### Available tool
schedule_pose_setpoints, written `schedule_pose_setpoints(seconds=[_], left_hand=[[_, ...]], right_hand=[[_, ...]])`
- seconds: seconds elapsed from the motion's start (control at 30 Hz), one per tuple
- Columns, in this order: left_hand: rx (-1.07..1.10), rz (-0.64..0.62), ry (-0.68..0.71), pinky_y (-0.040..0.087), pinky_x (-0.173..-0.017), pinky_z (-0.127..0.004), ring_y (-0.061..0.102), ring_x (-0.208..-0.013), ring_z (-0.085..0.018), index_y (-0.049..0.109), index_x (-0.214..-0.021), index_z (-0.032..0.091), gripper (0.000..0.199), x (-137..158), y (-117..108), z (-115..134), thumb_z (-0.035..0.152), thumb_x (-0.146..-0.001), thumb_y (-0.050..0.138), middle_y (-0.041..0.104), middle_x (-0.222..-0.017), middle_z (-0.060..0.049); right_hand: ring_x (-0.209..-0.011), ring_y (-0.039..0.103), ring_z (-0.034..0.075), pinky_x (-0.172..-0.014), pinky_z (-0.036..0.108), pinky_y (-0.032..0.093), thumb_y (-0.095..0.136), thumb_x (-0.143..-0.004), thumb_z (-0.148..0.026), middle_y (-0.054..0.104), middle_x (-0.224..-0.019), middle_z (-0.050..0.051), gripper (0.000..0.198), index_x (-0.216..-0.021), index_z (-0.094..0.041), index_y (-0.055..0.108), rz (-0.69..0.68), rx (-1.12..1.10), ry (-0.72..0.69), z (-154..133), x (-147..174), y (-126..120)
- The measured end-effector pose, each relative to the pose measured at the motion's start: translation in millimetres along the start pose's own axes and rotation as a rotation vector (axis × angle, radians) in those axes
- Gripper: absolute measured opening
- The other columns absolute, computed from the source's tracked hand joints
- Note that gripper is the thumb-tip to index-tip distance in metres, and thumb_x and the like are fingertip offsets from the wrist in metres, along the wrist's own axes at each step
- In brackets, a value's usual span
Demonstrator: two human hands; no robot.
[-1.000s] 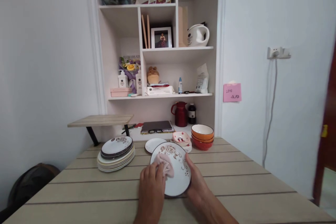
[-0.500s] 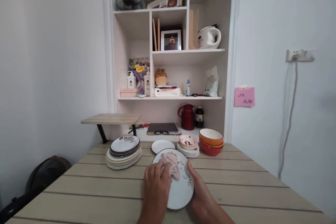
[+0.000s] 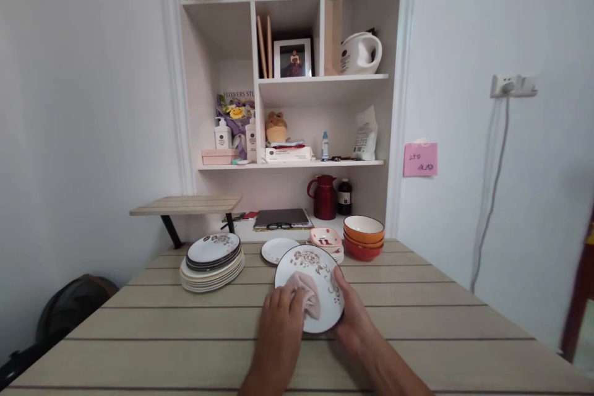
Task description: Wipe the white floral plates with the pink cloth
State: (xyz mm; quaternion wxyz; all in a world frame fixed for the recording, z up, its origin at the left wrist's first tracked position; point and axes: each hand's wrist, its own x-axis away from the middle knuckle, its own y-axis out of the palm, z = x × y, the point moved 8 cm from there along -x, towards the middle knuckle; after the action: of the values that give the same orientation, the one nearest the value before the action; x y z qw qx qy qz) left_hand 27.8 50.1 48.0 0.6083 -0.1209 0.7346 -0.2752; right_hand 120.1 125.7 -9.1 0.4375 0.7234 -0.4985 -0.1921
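Observation:
My right hand (image 3: pixel 355 315) grips a white plate (image 3: pixel 320 315) by its right edge, thumb on the rim and fingers behind. The plate has a dark rim and a brown flower pattern, and it is tilted up towards me above the table. In my left hand (image 3: pixel 281 325) is a pale pink cloth (image 3: pixel 308 297), pressed against the plate's face left of its middle. My left fingers are bunched on the cloth; their tips are partly hidden in it. Just behind the held plate, a smaller white plate (image 3: pixel 277 250) lies flat on the table.
A stack of plates (image 3: pixel 211 281) stands at the left by a small raised shelf (image 3: pixel 185 205). Behind the held plate are small dishes (image 3: pixel 325 237) and a stack of orange and red bowls (image 3: pixel 364 252). A red jug (image 3: pixel 325 198) stands at the back of the slatted table (image 3: pixel 185 346).
My left hand has slid the cloth down the plate, uncovering the flower pattern near the top. The plate is tilted differently and held a little higher. The camera view has shifted slightly.

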Motion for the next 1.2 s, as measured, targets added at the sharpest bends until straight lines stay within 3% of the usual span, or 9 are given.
schedule_pose_setpoints(seconds=[0.2, 0.4, 0.5, 0.63, 0.77, 0.9, 1.07, 1.2], left_hand=[[0.048, 0.014, 0.087, 0.047, -0.086, -0.040, 0.056, -0.096, -0.021, 0.059, -0.115, 0.026, 0.035, -2.2, -8.4, 7.5, 0.016, -0.081, 0.059, 0.060, -0.110, -0.006], [-0.056, 0.085, -0.169, 0.042, -0.090, -0.046, 0.056, -0.098, -0.024, 0.060, -0.113, 0.024, 0.032, -10.2, -22.1, -32.8, 0.016, -0.082, 0.059, 0.061, -0.106, -0.008], [-0.081, 0.075, -0.207, 0.044, -0.087, -0.046, 0.056, -0.097, -0.025, 0.061, -0.111, 0.022, 0.032, -9.6, -20.4, -40.8, 0.014, -0.081, 0.058, 0.062, -0.104, -0.008], [0.013, -0.009, -0.131, 0.047, -0.082, -0.041, 0.057, -0.095, -0.023, 0.061, -0.111, 0.022, 0.034, -6.8, -6.6, -28.1, 0.011, -0.079, 0.059, 0.061, -0.106, -0.007], [0.140, -0.075, 0.012, 0.050, -0.080, -0.037, 0.057, -0.094, -0.020, 0.058, -0.114, 0.026, 0.038, -2.9, 0.9, -2.1, 0.010, -0.079, 0.057, 0.060, -0.108, -0.005], [0.192, -0.080, 0.116, 0.051, -0.083, -0.038, 0.057, -0.097, -0.021, 0.056, -0.119, 0.027, 0.041, -0.5, -3.5, 13.7, 0.014, -0.080, 0.055, 0.059, -0.112, -0.006], [0.161, 0.008, 0.078, 0.048, -0.090, -0.041, 0.055, -0.102, -0.022, 0.053, -0.126, 0.028, 0.046, -3.9, -11.9, 4.8, 0.015, -0.082, 0.054, 0.057, -0.115, -0.007], [0.039, 0.112, -0.036, 0.041, -0.096, -0.048, 0.053, -0.109, -0.023, 0.055, -0.124, 0.028, 0.042, -8.3, -19.7, -12.4, 0.016, -0.083, 0.054, 0.057, -0.119, -0.008]], right_hand=[[-0.090, 0.068, 0.027, -0.087, 0.040, 0.048, 0.061, -0.076, -0.057, 0.074, -0.095, 0.014, 0.060, -0.114, -0.010, 0.064, -0.059, 0.019, 0.049, 18.7, 6.6, 14.5], [-0.091, 0.068, 0.026, -0.090, 0.040, 0.047, 0.061, -0.079, -0.052, 0.074, -0.097, 0.013, 0.055, -0.117, -0.011, 0.063, -0.079, 0.022, 0.095, 37.6, 11.1, 26.2], [-0.093, 0.068, 0.026, -0.090, 0.041, 0.047, 0.061, -0.079, -0.052, 0.074, -0.098, 0.012, 0.056, -0.118, -0.012, 0.062, -0.060, 0.018, 0.071, 30.8, 8.8, 22.3], [-0.093, 0.068, 0.027, -0.089, 0.043, 0.047, 0.059, -0.079, -0.056, 0.074, -0.099, 0.012, 0.058, -0.118, -0.014, 0.061, 0.006, 0.005, 0.003, 8.6, 4.8, 9.4], [-0.095, 0.067, 0.027, -0.087, 0.044, 0.048, 0.055, -0.081, -0.055, 0.072, -0.104, 0.012, 0.054, -0.118, -0.015, 0.061, -0.044, -0.040, -0.064, -11.3, 2.4, 6.0], [-0.093, 0.067, 0.027, -0.086, 0.041, 0.050, 0.058, -0.080, -0.055, 0.073, -0.101, 0.014, 0.053, -0.109, -0.011, 0.065, -0.065, -0.028, -0.019, -5.5, 2.7, 7.7], [-0.098, 0.066, 0.026, -0.090, 0.037, 0.047, 0.059, -0.079, -0.056, 0.071, -0.104, 0.016, 0.061, -0.114, -0.006, 0.062, -0.107, -0.010, 0.095, 23.4, 10.8, 24.4], [-0.098, 0.066, 0.025, -0.092, 0.036, 0.047, 0.061, -0.079, -0.052, 0.072, -0.103, 0.014, 0.060, -0.120, -0.008, 0.060, -0.118, -0.027, 0.128, 35.4, 15.9, 34.1]])
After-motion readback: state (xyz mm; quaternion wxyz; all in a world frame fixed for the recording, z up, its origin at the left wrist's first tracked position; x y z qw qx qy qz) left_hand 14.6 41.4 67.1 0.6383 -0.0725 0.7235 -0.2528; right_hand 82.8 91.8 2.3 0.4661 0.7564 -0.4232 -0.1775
